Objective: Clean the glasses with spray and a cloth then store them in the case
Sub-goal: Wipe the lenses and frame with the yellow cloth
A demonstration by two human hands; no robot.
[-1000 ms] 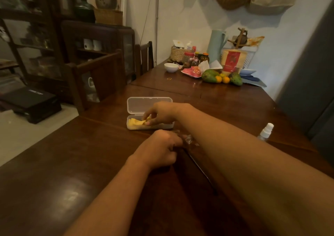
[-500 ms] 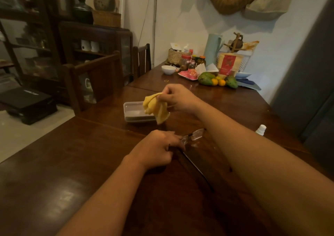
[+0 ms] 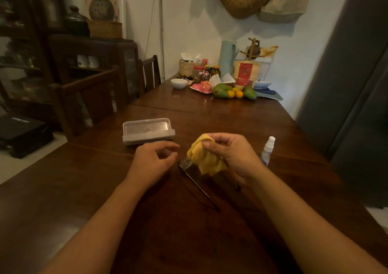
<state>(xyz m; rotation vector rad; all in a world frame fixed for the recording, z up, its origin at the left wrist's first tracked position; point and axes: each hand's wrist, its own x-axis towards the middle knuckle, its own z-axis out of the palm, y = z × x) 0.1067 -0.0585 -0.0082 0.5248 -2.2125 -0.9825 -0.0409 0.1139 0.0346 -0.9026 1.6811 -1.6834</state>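
Note:
The glasses (image 3: 190, 170) lie on the dark wooden table (image 3: 231, 122), one lens showing and a black temple arm running toward me. My right hand (image 3: 235, 158) pinches a crumpled yellow cloth (image 3: 206, 158) just above them, hiding the other lens. My left hand (image 3: 155, 160) hovers left of the glasses with loosely curled fingers, holding nothing. The clear plastic case (image 3: 147, 131) stands open beyond my left hand, with nothing in it. A small spray bottle (image 3: 268, 149) with a white nozzle stands upright right of my right hand.
At the table's far end are a white bowl (image 3: 178, 83), jars, a pink dish, green and orange fruit (image 3: 231, 92) and a basket. Two wooden chairs (image 3: 92, 97) stand along the left edge. A grey door is on the right.
My right hand took the yellow cloth out of the case and carried it right and toward me, over the glasses. My left hand let go of the glasses and opened.

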